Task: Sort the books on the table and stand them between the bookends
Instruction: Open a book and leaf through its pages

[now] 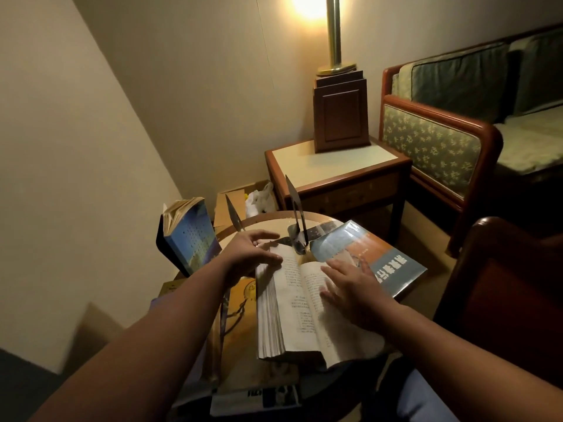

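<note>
An open thick book (300, 306) lies flat on the round table (274, 222). My left hand (249, 254) rests on the top of its left page block, fingers fairly straight. My right hand (350, 287) presses flat on its right page. A blue and orange book (371, 254) lies flat under the right side. A blue book (190, 233) stands upright at the table's left edge. Two dark metal bookends stand at the far side, one on the left (234, 217) and one at the middle (297, 222). More books (243, 300) lie flat under the open one.
A side table (335, 166) with a wooden lamp base (341, 114) stands behind. A green sofa (457, 132) is at the right, a dark chair arm (502, 269) nearer. A cardboard box and plastic bag (259, 196) sit on the floor beyond the table.
</note>
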Tool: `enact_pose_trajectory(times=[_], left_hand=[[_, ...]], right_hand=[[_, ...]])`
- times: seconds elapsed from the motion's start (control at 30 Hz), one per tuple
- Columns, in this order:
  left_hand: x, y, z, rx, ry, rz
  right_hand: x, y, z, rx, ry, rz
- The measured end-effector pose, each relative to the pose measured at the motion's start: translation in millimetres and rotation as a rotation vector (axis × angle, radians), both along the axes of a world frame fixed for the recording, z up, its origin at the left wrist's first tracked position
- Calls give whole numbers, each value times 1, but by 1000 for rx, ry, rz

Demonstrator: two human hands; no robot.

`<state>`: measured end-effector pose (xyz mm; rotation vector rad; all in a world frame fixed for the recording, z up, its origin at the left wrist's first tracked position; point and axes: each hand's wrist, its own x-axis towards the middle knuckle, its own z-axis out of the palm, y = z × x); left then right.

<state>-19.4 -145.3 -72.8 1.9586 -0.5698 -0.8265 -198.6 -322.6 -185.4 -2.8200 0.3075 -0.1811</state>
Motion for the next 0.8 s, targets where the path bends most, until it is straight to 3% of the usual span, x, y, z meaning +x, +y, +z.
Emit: enact_pose_trajectory(times=[0.13, 0.23, 0.43, 0.53, 0.67, 0.8], left_hand=[[-14, -22, 0, -29, 65, 72], [-25, -36, 1, -87, 132, 109], [-35, -50, -3, -131, 321, 112], [-30, -55, -17, -37, 163, -12], [-29, -63, -42, 293, -310, -291], [-31, -72, -58, 521, -504, -414]], right_hand=[[-7, 16, 35, 300, -282, 67], [-9, 22, 55, 593, -221, 33], [-24, -4, 60, 816, -167, -109], [-30, -17, 61, 945, -129, -149], [-36, -23, 62, 1124, -145, -189], [-36, -27, 51, 743, -79, -263]])
